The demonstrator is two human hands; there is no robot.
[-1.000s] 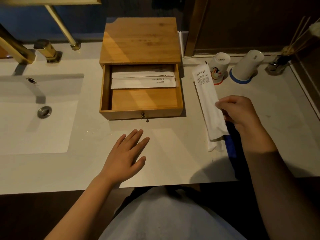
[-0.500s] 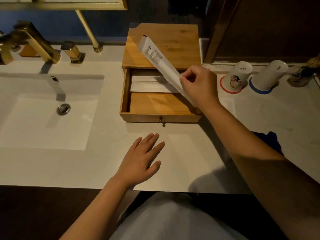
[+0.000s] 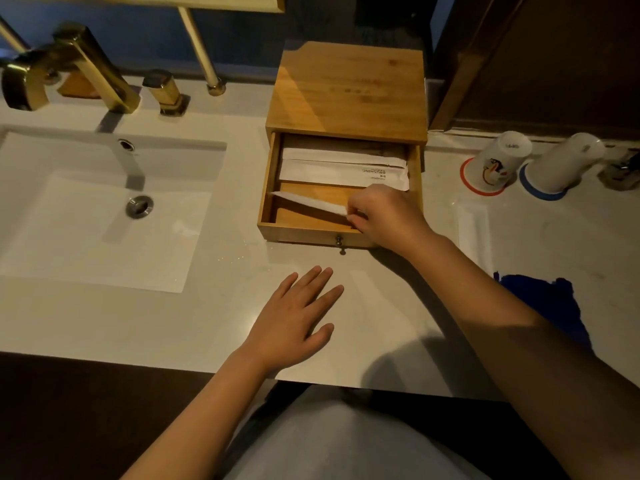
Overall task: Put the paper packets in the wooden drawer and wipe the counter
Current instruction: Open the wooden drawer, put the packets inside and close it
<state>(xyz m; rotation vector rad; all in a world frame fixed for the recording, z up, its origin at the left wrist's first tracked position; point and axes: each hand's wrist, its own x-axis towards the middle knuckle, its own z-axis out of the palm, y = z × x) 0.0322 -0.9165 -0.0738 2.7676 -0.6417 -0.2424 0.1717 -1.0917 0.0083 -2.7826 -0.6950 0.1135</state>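
The wooden drawer (image 3: 266, 188) stands pulled open from its wooden box (image 3: 349, 88) on the pale counter (image 3: 207, 306). Two white paper packets (image 3: 332, 171) lie flat at the back of the drawer. My right hand (image 3: 384, 216) is inside the drawer's front right corner, shut on a long white paper packet (image 3: 308, 204) that lies slanted and low over the drawer floor. My left hand (image 3: 294, 320) rests flat on the counter in front of the drawer, fingers spread, holding nothing. Another white packet (image 3: 474, 233) lies on the counter to the right.
A white sink basin (image 3: 86, 216) with a brass tap (image 3: 69, 64) fills the left. Two upturned cups (image 3: 498, 161) stand on coasters at the back right. A dark blue cloth (image 3: 550, 303) lies by my right forearm. The counter's front edge is near my body.
My right hand picked the packet off the counter at the right, carried it up and over the box, and has lowered it into the drawer. My left hand stayed flat.
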